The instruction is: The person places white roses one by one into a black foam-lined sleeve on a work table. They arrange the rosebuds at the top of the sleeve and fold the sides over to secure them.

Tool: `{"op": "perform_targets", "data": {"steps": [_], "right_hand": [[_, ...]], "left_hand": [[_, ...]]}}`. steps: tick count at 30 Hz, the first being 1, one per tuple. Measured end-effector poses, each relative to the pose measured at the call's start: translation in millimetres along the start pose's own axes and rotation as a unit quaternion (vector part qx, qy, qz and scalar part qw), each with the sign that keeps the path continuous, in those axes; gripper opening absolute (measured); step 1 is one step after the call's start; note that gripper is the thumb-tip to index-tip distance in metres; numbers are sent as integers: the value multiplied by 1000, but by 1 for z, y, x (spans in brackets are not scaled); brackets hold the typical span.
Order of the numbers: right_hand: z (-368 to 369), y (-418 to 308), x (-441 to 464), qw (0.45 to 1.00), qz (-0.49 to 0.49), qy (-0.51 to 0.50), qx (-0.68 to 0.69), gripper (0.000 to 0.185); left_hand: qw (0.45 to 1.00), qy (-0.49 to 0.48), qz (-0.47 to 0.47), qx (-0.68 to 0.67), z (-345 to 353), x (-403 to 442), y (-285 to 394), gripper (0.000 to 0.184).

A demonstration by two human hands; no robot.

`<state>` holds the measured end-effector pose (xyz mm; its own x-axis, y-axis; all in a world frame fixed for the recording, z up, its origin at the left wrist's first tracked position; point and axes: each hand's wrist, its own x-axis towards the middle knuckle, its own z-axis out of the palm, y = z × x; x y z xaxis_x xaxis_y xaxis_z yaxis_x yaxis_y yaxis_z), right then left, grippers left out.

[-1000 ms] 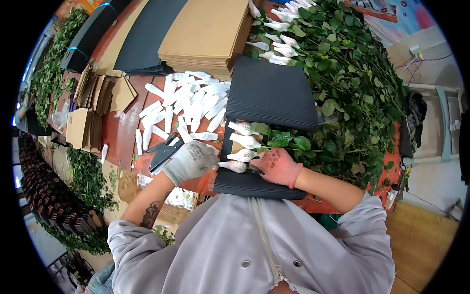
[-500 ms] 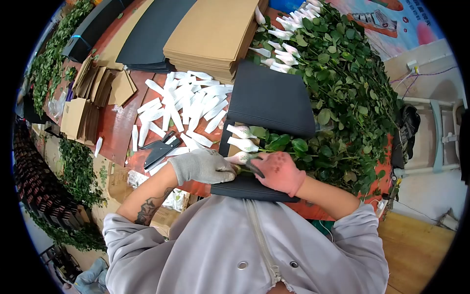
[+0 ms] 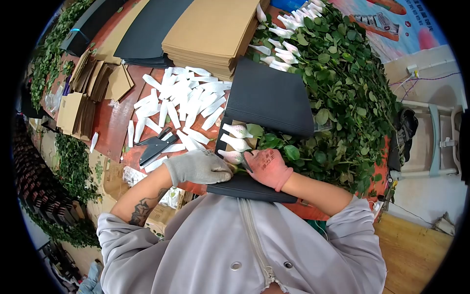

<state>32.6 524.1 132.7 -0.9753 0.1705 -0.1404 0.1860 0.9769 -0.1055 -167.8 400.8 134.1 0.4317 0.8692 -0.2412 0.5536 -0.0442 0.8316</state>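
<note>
Clearly, you've got both hands working close together at the near end of the netted flower heads [image 3: 236,143]. Your left hand [image 3: 199,167], in the grey glove, is curled closed — its fingertips meet a small greenish piece [image 3: 238,170], though what they grip is hidden. Your right hand [image 3: 268,168], in the reddish glove, has its fingers bent in beside the nearest netted head; you can't be seen clearly enough to tell whether they pinch it.

Three netted heads lie side by side across brown card, necks pointing left and leaves right, which seems to keep the buds level and the stems out of your way. The black stack [image 3: 271,98] sits just beyond them, perhaps to be within reach. A stapler [image 3: 159,147] lies on the table [image 3: 113,128] near your left hand, beside the loose white nets [image 3: 191,100] — handy for that side.
</note>
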Motion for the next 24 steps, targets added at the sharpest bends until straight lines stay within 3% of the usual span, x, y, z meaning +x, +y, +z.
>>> {"op": "perform_targets", "data": {"steps": [1, 2, 3, 4, 6, 7, 9, 11, 13, 18, 20, 24], "right_hand": [[-1, 2, 0, 999, -13, -36, 1, 29], [-1, 2, 1, 997, -25, -72, 2, 28], [-1, 2, 0, 997, -24, -72, 3, 28], [0, 2, -1, 999, -31, -42, 4, 27], [2, 2, -1, 999, -40, -12, 0, 26], [2, 2, 2, 999, -24, -48, 8, 24], [8, 3, 3, 996, -9, -83, 15, 23], [16, 5, -2, 1000, -18, 16, 14, 20], [15, 4, 0, 1000, -1, -13, 24, 21], [12, 5, -2, 998, 3, -15, 69, 22], [14, 5, -3, 998, 7, 8, 66, 19], [11, 5, -1, 996, 12, -8, 88, 17]], "left_hand": [[1000, -1, -1, 0, -4, 0, 6, 32], [995, 59, -39, 68, -12, 0, 16, 31], [981, 118, -77, 136, -16, 1, 22, 30], [981, 116, -76, 135, -15, 3, 19, 30], [942, 168, -105, 272, -7, 9, 5, 24], [935, 100, -78, 332, 1, 14, -13, 20], [935, 91, -35, 341, 0, 15, -27, 17], [934, 76, 13, 350, -6, 12, -33, 15], [925, 119, 106, 344, -14, 8, -35, 13], [937, 182, 67, 291, -16, -17, -56, 15], [934, 129, -87, 322, -24, -28, -57, 16], [941, 159, -141, 263, -24, -30, -21, 17]]}}
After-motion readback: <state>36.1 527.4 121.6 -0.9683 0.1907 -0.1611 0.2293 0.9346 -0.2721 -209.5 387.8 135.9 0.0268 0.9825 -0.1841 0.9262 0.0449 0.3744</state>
